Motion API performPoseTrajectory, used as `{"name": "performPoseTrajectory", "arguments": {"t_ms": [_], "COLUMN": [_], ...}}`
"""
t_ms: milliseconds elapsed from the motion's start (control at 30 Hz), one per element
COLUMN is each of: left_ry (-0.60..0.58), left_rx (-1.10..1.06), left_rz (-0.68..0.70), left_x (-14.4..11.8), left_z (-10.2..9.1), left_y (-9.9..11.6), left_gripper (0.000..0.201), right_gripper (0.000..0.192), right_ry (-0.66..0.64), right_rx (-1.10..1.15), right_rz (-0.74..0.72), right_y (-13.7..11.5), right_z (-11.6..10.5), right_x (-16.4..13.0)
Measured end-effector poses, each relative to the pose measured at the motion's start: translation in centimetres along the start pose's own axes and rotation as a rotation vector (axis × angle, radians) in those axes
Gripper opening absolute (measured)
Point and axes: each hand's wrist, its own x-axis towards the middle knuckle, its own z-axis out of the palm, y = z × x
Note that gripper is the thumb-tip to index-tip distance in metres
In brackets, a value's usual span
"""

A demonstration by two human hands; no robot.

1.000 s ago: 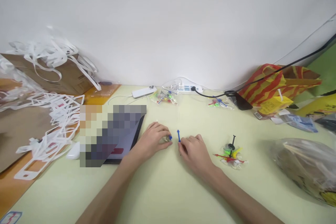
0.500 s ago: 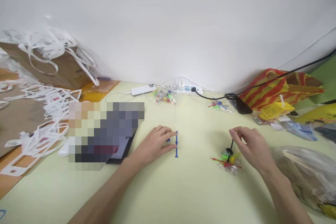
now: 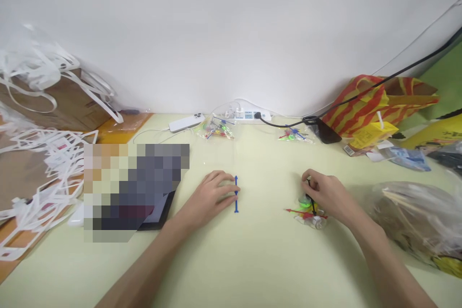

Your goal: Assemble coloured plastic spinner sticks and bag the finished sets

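Observation:
A thin blue plastic arrow (image 3: 236,206) lies on the table, pointing toward the wall. My left hand (image 3: 215,196) rests beside it, fingers apart, with the fingertips at the arrow's left side and middle. To the right, my right hand (image 3: 327,192) pinches the upper end of a black plastic arrow (image 3: 313,208) between thumb and fingers. Beneath and around that arrow is a small pile: a red arrow (image 3: 296,211), a green round piece (image 3: 304,202), yellow bits and a clear piece (image 3: 319,223). My fingers partly hide the black arrow's top.
Two clear bags of small coloured parts, one (image 3: 216,129) left and one (image 3: 295,134) right, lie near a power strip (image 3: 249,115). A tablet (image 3: 159,216), partly blurred out, sits left. On the right are a plastic bag (image 3: 415,221), a yellow drink carton (image 3: 373,134) and a striped bag (image 3: 355,106).
My right hand has come down and in over the pile, and the black arrow has changed its tilt. My left hand stays by the blue arrow. The whole view has shifted slightly.

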Motion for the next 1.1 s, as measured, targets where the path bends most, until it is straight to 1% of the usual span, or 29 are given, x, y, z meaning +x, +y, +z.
{"name": "performPoseTrajectory", "arguments": {"t_ms": [67, 133, 333, 433, 533, 633, 700, 767, 833, 900, 967, 1033, 1100], "left_ry": [-0.001, -0.001, 0.005, 0.006, 0.047, 0.108, 0.128, 0.128, 0.128, 0.141, 0.169, 0.208, 0.244], "left_rx": [-0.016, -0.037, -0.061, -0.031, 0.016, 0.020, -0.013, -0.049, -0.073, -0.074, -0.060, -0.062, -0.100], "left_rz": [-0.001, 0.007, 0.013, -0.008, -0.016, -0.010, 0.030, 0.121, 0.216, 0.288, 0.328, 0.341, 0.336], "left_x": [0.1, 0.1, 0.1, 0.0, 0.0, 0.1, 0.3, 0.5, 0.6, 0.8, 0.9, 0.9, 1.0], "left_z": [-0.1, -0.1, -0.2, -0.4, -0.7, -0.9, -0.7, -0.5, -0.2, 0.0, 0.0, 0.1, 0.1], "left_y": [-0.2, -0.4, -0.9, -0.9, -0.4, 1.1, 2.6, 3.9, 4.9, 5.5, 5.7, 5.8, 5.7], "left_gripper": [0.018, 0.017, 0.015, 0.013, 0.012, 0.026, 0.037, 0.048, 0.051, 0.046, 0.039, 0.036, 0.037], "right_gripper": [0.015, 0.017, 0.022, 0.029, 0.033, 0.029, 0.027, 0.026, 0.026, 0.028, 0.029, 0.029, 0.028], "right_ry": [0.018, 0.064, 0.308, 0.381, 0.391, 0.350, 0.262, 0.160, 0.055, -0.001, -0.034, -0.055, -0.057], "right_rx": [0.020, 0.047, 0.180, 0.373, 0.616, 0.794, 0.910, 1.013, 1.103, 1.161, 1.192, 1.183, 1.125], "right_rz": [0.010, 0.037, 0.194, 0.249, 0.224, 0.182, 0.156, 0.119, 0.099, 0.119, 0.145, 0.163, 0.163], "right_y": [0.1, 0.0, -0.2, -0.6, -2.1, -5.4, -8.1, -10.7, -12.5, -13.4, -13.5, -13.2, -12.8], "right_z": [0.2, 0.1, -1.2, -1.6, -1.4, -0.3, 0.8, 2.0, 3.1, 3.8, 4.1, 4.2, 4.1], "right_x": [0.1, 0.2, 0.2, 0.2, 0.1, -0.6, -1.3, -2.2, -2.9, -3.3, -3.5, -3.5, -3.5]}}
